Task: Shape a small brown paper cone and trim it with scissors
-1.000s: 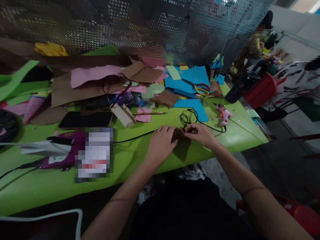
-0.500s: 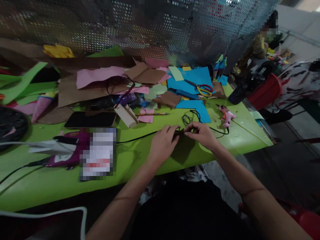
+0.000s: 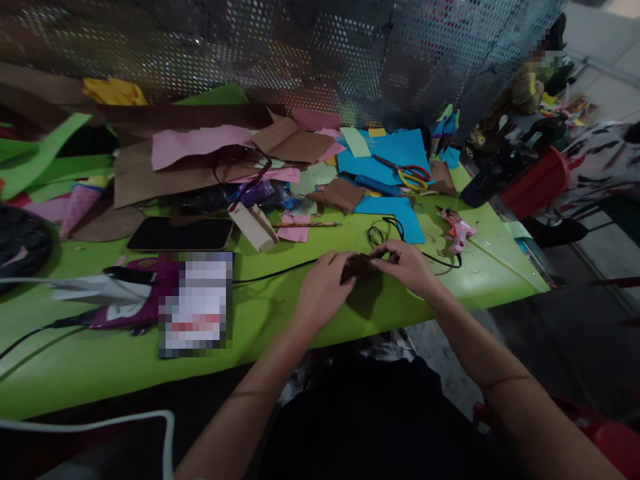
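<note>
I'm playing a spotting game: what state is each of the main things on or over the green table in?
Small dark brown piece: held by left hand and right hand, shape unclear.
Black rectangular phone: flat, screen dark.
Pink plastic glue gun: set down, cord attached.
Thin black cord: looped behind right hand.
Scissors with red and yellow handles: lying down, blades seemingly closed.
Thin patterned pencil: lying flat.

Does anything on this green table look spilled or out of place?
No spill shows. What stands out is the black cord, looped loosely just beyond the right hand, where it might snag. Paper scraps also lie jumbled along the back.
</note>
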A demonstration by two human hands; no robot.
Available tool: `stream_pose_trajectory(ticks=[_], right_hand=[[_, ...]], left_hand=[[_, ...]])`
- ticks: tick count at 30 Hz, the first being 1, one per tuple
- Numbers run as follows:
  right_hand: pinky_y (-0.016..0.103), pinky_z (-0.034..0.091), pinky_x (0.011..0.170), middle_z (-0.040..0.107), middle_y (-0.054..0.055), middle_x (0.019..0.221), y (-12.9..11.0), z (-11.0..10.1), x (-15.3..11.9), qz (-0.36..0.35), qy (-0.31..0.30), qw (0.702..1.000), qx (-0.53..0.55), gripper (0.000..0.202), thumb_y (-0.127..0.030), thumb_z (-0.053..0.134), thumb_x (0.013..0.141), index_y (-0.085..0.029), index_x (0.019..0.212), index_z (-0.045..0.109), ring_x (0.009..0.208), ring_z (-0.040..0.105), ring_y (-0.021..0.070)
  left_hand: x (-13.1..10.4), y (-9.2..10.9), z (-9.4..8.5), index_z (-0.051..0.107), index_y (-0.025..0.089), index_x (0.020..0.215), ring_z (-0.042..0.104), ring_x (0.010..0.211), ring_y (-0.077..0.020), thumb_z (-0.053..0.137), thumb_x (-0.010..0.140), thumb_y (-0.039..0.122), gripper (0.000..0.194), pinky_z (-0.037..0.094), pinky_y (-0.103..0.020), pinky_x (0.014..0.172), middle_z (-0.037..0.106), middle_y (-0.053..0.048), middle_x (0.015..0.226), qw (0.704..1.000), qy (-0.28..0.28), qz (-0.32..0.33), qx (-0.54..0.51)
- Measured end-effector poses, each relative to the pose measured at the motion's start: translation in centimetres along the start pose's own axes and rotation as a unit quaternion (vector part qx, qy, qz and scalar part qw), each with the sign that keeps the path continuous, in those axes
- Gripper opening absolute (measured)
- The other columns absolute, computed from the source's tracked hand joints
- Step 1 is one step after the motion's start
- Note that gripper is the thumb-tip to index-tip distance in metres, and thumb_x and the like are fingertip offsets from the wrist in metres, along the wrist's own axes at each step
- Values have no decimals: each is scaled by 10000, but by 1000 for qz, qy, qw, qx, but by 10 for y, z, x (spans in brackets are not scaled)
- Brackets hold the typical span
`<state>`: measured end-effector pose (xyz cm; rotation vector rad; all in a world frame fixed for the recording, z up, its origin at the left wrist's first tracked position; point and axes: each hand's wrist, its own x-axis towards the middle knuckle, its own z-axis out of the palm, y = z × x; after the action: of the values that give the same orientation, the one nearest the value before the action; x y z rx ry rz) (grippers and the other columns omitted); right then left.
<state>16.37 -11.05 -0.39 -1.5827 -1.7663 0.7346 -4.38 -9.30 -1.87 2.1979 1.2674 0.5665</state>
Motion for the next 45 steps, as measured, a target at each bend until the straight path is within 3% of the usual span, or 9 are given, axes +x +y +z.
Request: stream_pose_trajectory(ticks=[7, 13, 21, 30, 34, 45], right_hand=[[301, 409, 720, 729, 51, 891, 2, 6, 4, -5, -15, 999, -31, 113, -279, 706, 839, -197, 903, 754, 796, 610, 188], [286, 372, 649, 670, 19, 789, 3, 11, 6, 9, -19, 999, 41, 118, -298, 704, 801, -184, 824, 721, 696, 539, 156], [275, 345, 588, 617, 2, 721, -11, 7, 7, 39, 1, 992, 118, 177, -349, 692, 759, -177, 799, 677, 627, 475, 130], [275, 363, 587, 629, 9, 749, -19, 8, 10, 37, 24, 987, 157, 216, -378, 718, 751, -176, 818, 680, 620, 465, 122], [275, 328, 566, 637, 14, 762, -20, 9, 12, 37, 29, 987, 153, 228, -371, 733, 734, -167, 829, 697, 601, 424, 113], [287, 375, 612, 641, 12, 748, -27, 10, 15, 8, 43, 989, 140, 130, -316, 707, 752, -190, 785, 693, 664, 503, 143]], left_hand=[[0, 2, -1, 611, 199, 1277, 625, 1101, -267, 598, 868, 139, 414, 504, -397, 950, 671, -87, 1186, 1000, -12, -12, 0], [-1, 0, 0, 596, 183, 1315, 612, 1153, -284, 571, 866, 108, 455, 490, -428, 996, 667, -98, 1233, 1000, -13, -1, -6], [-2, -1, -3, 586, 188, 1325, 634, 1168, -273, 539, 940, 257, 394, 500, -416, 984, 671, -107, 1295, 994, -11, -15, -104], [2, -11, 6, 648, 189, 1175, 666, 1049, -225, 472, 936, 231, 300, 509, -356, 929, 728, -75, 1150, 969, 17, 7, -248], [2, -9, 2, 660, 174, 1140, 666, 1023, -232, 485, 917, 229, 289, 507, -351, 904, 736, -75, 1098, 961, 8, -15, -276], [2, -8, 2, 674, 186, 1130, 653, 1018, -224, 488, 904, 232, 297, 501, -349, 911, 733, -68, 1100, 952, 14, -22, -306]])
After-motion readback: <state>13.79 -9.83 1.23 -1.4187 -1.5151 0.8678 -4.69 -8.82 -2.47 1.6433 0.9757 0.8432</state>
